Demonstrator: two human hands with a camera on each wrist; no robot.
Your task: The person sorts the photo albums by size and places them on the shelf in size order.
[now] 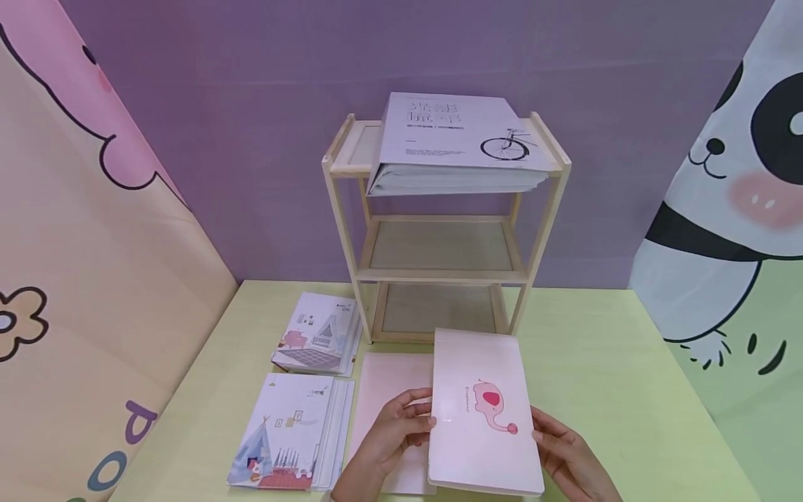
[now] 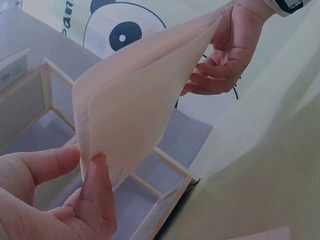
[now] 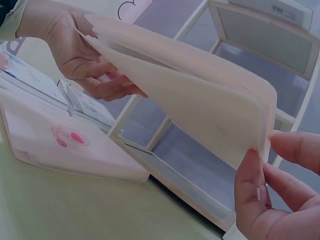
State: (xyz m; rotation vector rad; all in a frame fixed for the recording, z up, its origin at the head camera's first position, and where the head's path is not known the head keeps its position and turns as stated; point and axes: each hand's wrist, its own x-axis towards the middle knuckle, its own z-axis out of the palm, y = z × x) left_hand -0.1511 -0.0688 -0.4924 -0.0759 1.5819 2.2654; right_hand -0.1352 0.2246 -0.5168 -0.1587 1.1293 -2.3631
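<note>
a pale green tabletop [image 1: 615, 369] carries a wooden rack [image 1: 439, 244] at its far side, with a thick book [image 1: 461, 129] lying on top. nearer, a pink notebook [image 1: 396, 373] lies flat; a pale notebook [image 1: 470, 453] is held up to its right, above the tabletop. two stacks of booklets [image 1: 285, 432] lie left, one near, one far. the left hand [image 1: 392, 432] pinches the pale notebook's left edge, the right hand [image 1: 567, 450] its right. a pink elephant [image 1: 488, 401] marks its cover.

Purple back wall [image 1: 251, 153], panda-printed side panel [image 1: 702, 300], yellow-green tabletop [image 1: 602, 369], wooden shelf [image 1: 445, 247]
</note>
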